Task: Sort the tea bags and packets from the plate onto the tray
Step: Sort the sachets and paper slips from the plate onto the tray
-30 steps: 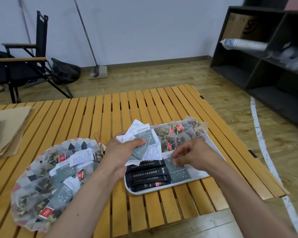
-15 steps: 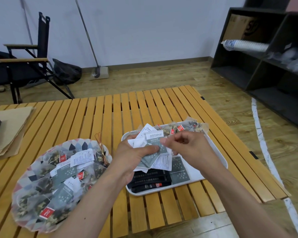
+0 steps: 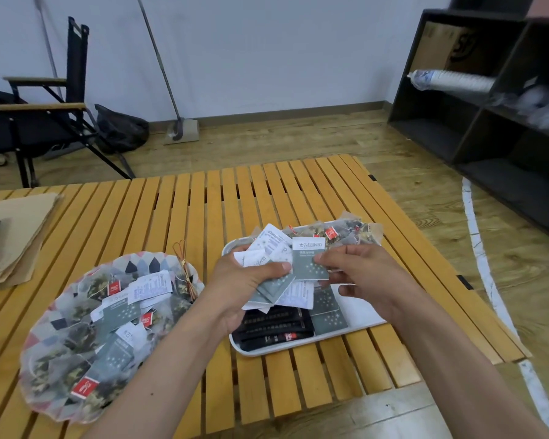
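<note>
**Light, slick sachets: take one at a time by its edge**

Head view: your left hand (image 3: 248,280) grips a loose fan of packets (image 3: 271,253) above the left end of the tray (image 3: 267,350), with the thumb pressed across their faces. Your right hand (image 3: 365,274) pinches the front grey-green packet (image 3: 308,263) at its right edge, thumb and fingertips closed on it.

These look like thin, flat paper sachets. Expect them to weigh almost nothing, bend easily and slide over each other. Hold one by a side edge or corner and keep the left thumb firm, or the fan may spill.

The pinched packet stands nearly upright. Its white header band points to the table's far edge, so its long axis runs near to far.

On the tray, matching grey-green packets (image 3: 327,315) lie flat towards the near right. Black sticks (image 3: 273,324) lie lengthwise along the near edge, and mesh tea bags (image 3: 346,232) are heaped at the far end.

More packets and bags are on the plate (image 3: 130,264), near the table's left edge.
</note>
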A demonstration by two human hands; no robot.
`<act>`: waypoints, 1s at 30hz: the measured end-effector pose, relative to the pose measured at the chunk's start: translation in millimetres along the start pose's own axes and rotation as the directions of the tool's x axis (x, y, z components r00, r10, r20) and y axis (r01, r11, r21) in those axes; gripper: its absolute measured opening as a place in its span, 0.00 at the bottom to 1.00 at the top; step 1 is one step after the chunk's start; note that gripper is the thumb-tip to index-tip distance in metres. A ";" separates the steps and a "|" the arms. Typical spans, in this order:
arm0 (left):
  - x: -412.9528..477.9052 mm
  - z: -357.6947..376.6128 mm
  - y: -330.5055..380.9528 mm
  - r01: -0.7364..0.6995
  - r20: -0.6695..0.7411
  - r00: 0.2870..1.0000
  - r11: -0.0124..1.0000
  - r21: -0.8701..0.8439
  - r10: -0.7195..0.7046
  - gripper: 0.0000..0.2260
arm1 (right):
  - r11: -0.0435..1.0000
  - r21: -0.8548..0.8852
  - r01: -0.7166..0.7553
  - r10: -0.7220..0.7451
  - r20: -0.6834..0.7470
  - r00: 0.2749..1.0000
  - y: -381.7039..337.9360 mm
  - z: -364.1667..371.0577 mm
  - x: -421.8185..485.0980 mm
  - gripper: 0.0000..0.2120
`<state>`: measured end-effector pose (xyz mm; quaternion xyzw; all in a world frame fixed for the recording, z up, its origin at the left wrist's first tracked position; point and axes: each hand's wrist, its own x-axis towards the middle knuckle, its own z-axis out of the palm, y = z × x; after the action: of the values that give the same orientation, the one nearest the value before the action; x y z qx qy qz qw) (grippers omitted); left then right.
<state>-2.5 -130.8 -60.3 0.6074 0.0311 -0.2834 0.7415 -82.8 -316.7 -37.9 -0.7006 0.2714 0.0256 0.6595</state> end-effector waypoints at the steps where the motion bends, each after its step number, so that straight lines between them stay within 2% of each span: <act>1: 0.4 -0.5 0.6 -0.003 -0.015 1.000 1.000 0.008 0.003 0.27 | 1.000 -0.002 0.003 -0.003 0.004 1.000 -0.1 -1.8 0.8 0.14; 6: 1.6 -5.5 5.2 -0.017 -0.114 0.993 0.999 0.047 0.023 0.28 | 0.998 -0.061 -0.033 0.036 0.038 0.999 -2.8 -22.4 1.2 0.18; 10: 5.1 -13.0 11.9 -0.065 -0.204 0.977 0.998 0.008 0.066 0.30 | 0.956 -0.263 -0.127 0.158 0.098 0.983 1.3 -37.9 -3.2 0.17; 13: 3.7 -12.5 14.6 -0.073 -0.218 0.973 0.997 -0.002 0.071 0.31 | 0.924 -0.342 -0.171 0.215 0.097 0.972 3.8 -34.1 -2.1 0.16; 18: 4.2 -11.7 10.6 -0.069 -0.222 0.972 0.997 0.019 0.071 0.33 | 0.901 -0.389 -0.192 0.236 0.066 0.970 4.8 -26.4 0.5 0.13; 25: 4.0 -11.9 11.2 -0.069 -0.208 0.976 0.998 0.013 0.071 0.32 | 0.873 -0.446 -0.198 0.239 0.038 0.970 5.4 -21.4 0.1 0.14; 28: 3.7 -11.8 11.5 -0.069 -0.201 0.977 0.998 0.014 0.070 0.30 | 0.880 -0.454 -0.142 0.165 0.010 0.986 5.4 -21.9 1.4 0.13; 30: 3.9 -11.4 10.9 -0.065 -0.199 0.978 0.998 0.022 0.068 0.29 | 0.881 -0.466 -0.086 0.122 0.047 0.991 4.5 -19.5 1.2 0.10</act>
<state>9.2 -120.7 -55.2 0.6392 0.0827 -0.1961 0.7390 -89.9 -335.4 -40.0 -0.8204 0.2698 0.1513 0.4810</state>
